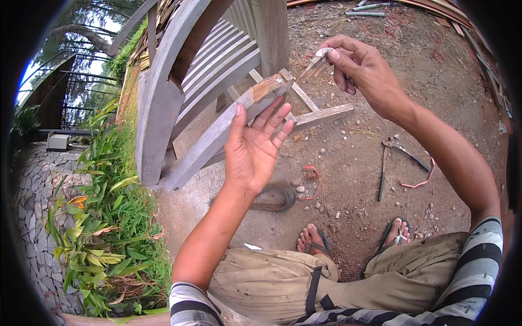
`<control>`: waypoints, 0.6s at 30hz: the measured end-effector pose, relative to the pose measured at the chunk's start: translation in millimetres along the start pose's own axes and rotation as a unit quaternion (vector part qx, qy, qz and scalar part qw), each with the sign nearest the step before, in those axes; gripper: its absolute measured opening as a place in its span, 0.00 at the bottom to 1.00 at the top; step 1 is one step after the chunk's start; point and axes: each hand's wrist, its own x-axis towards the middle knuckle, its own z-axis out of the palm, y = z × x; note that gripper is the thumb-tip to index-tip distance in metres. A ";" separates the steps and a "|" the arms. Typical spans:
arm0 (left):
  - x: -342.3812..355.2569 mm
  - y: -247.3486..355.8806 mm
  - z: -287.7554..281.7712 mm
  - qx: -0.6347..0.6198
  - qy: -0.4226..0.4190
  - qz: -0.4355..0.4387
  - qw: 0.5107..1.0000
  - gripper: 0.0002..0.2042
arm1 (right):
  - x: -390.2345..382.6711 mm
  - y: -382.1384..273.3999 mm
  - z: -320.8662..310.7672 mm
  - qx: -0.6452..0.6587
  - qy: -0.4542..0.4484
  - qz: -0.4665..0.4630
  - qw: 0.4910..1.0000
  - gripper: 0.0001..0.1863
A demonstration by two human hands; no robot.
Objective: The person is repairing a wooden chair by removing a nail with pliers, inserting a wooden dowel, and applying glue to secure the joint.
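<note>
Poking from right-hand fingers (343,60): small whitish scrap (323,52)

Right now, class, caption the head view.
Open left hand beside slatted wooden furniture; right hand pinching a small pale piece.

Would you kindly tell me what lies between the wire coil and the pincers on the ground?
A bent orange strip and small stones on the dirt, in the head view.

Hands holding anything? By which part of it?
Right hand: small whitish piece, apparently pinched by its right-hand edge. Left hand: open, holding nothing.
</note>
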 end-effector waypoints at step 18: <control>3.7 17.9 35.8 -0.149 -0.032 0.015 0.988 0.41 | 54.9 -49.0 41.7 -0.122 -0.062 -0.257 0.957 0.11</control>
